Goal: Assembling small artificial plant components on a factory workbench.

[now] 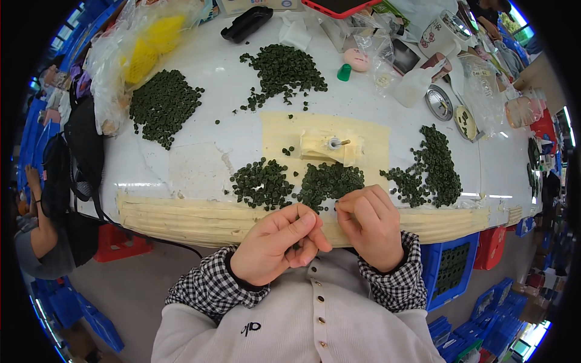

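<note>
Near the front edge of the table, my left hand (281, 242) is closed, palm turned partly up, thumb pressed to the index finger. Something dark shows between its curled fingers, too small to make out. My right hand (374, 227) is closed in a pinch beside it, fingertips at the near edge of a heap of small dark green ring-shaped parts (330, 183). What it pinches is hidden. Another heap of dark green parts (262, 184) lies just left. Behind them, a small fixture with a metal pin (334, 143) stands on yellow tape (278, 127).
More green heaps lie at the far left (164, 109), far middle (287, 72) and right (437, 166). A black tape-dispenser-like object (247, 24), plastic bags (112, 66), a white mug (440, 36) and a round tin (439, 103) crowd the back. A blue crate (451, 272) stands below right.
</note>
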`<action>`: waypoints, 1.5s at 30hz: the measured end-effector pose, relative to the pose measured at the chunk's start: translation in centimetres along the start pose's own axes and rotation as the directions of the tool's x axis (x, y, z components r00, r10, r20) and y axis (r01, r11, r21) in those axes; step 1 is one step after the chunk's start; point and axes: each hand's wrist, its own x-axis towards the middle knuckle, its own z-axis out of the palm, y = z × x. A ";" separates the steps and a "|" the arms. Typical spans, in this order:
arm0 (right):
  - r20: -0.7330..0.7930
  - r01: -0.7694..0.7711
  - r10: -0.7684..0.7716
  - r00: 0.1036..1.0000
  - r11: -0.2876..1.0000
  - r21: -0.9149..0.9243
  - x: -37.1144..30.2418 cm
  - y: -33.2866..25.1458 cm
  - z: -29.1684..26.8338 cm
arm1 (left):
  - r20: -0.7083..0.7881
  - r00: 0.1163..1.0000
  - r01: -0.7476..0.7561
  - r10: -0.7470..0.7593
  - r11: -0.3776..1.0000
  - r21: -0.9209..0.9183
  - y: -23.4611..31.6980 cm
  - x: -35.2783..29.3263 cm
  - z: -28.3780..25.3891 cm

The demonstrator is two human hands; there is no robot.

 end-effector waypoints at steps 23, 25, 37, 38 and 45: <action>0.166 -0.467 0.519 0.839 0.530 0.708 -1.3 -1.3 -0.8 | -0.015 0.994 -0.112 0.111 0.991 -0.071 -0.3 0.8 -0.2; 0.221 -0.490 0.536 0.815 0.432 0.757 -1.3 -1.4 -0.9 | 0.018 0.990 -0.135 0.137 0.988 -0.078 -0.4 0.9 -0.5; 0.298 -0.481 0.523 0.798 0.256 0.839 -1.2 -1.9 -0.9 | -0.061 0.990 -0.126 0.125 0.992 -0.009 -0.3 0.9 -0.3; 0.284 -0.477 0.526 0.802 0.277 0.834 -1.2 -2.0 -0.9 | -0.057 0.990 -0.130 0.129 0.991 -0.011 -0.4 0.9 -0.4; 0.069 -0.377 0.440 0.895 0.666 0.644 -0.9 -2.2 -0.9 | -0.086 0.982 -0.163 0.168 0.985 0.058 -0.7 1.0 -0.4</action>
